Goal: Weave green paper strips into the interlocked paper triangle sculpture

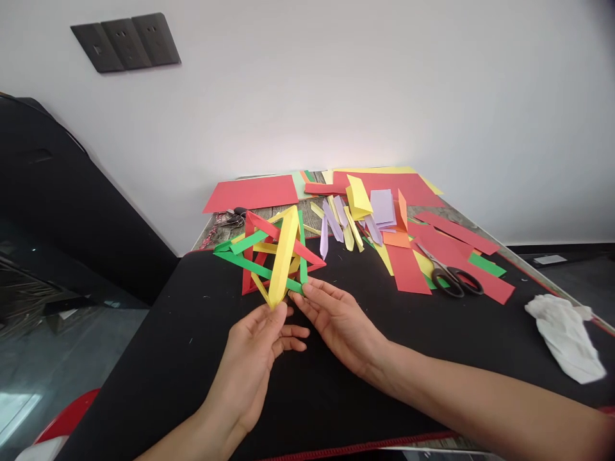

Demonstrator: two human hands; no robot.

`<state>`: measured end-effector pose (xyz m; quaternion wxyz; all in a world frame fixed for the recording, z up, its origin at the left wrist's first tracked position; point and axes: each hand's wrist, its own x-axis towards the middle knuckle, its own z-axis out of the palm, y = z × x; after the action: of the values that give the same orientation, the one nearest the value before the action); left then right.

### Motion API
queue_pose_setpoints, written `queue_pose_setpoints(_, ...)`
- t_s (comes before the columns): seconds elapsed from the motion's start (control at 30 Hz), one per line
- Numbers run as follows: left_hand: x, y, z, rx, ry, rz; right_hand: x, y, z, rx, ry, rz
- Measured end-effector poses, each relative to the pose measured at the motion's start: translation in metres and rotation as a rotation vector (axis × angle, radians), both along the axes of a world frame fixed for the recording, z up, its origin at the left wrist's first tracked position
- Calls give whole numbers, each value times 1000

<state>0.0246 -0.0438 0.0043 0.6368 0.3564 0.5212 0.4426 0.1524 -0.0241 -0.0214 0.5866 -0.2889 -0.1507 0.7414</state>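
Frame (pixel 285 256) of folded red, yellow and green paper strips, just beyond both hands and over black mat (pixel 192 333); contact between frame and mat impossible to tell; left hand (pixel 252 352) clamped, thumb and fingers pinching the lower tip of the frame's yellow strip, other fingers reaching loosely rightward; right hand (pixel 353 330) closed on the frame's lower green corner, right beside the left hand's fingertips; beyond the right hand, loose lilac strips (pixel 325 237) among pale yellow ones, then folded yellow paper (pixel 359 200) and lilac squares (pixel 382 206); to the right of the right hand, black-handled scissors (pixel 450 274) lying across red and green paper; farther right, crumpled white cloth (pixel 564 336); past the frame, on the left hand's side, flat red sheet (pixel 252 194); high beyond the left hand, dark socket panel (pixel 125 43) on pale wall (pixel 298 96).
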Motion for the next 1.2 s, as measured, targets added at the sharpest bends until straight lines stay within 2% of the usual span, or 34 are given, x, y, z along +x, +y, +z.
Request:
queue_pose_setpoints(0.13, -9, 3, -2, 8, 63, 43, -16, 1, -1, -19, 32, -64)
queue_pose_setpoints(0.23, -29, 2, -7, 93, 307, 48, -26, 2, -2, -12, 34, -84)
queue_pose_setpoints(0.33, -52, 3, -6, 306, 657, 74, -29, 3, -2, -12, 16, -70)
queue_pose_setpoints(0.43, -66, 13, 3, 699, 849, 86, -26, 3, -1, -19, 3, -47)
queue_pose_setpoints(0.47, -67, 18, 8, 793, 938, 71, -25, 3, 0, -22, 0, -39)
queue_pose_setpoints(0.53, -64, 29, 16, 879, 1066, -61, -22, 3, 2, -30, -7, -20)
queue_pose_setpoints(0.6, -58, 40, 24, 857, 1126, -214, -20, 4, 4, -37, -14, 6)
queue_pose_setpoints(0.67, -51, 49, 31, 771, 1090, -333, -17, 5, 5, -46, -20, 30)
queue_pose_setpoints(0.9, -41, 66, 47, 369, 791, -556, -6, 14, 3, -25, -47, 124)
queue_pose_setpoints(1.07, -34, 73, 45, 261, 726, -582, 0, 18, 2, -21, -102, 217)
queue_pose_setpoints(1.2, -33, 74, 42, 213, 760, -570, 5, 22, 3, -15, -133, 277)
